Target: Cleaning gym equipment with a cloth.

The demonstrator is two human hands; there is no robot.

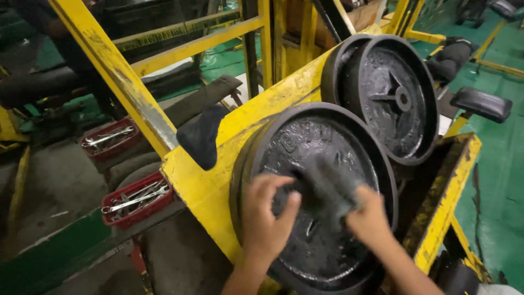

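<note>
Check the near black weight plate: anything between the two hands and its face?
Nothing blocks the left hand: its fingers lie directly on the near weight plate. The right hand holds a blurred dark object, maybe a cloth or brush, against the plate's face; that alone sits between it and the metal.

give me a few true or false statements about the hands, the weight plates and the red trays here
1. Both hands are on the nearer black weight plate. True: the left hand lies flat on its face and the right hand is against it.
2. The right hand holds a dark cloth. True, though the cloth is blurred.
3. The frame bearing the plates is blue. False: it is yellow, with worn paint.
4. The two red trays hold wrenches. True.
5. Only one weight plate is in view. False: a second plate sits behind the first.
6. A dark rag lies in a red tray. False: it hangs on the yellow frame.
</note>
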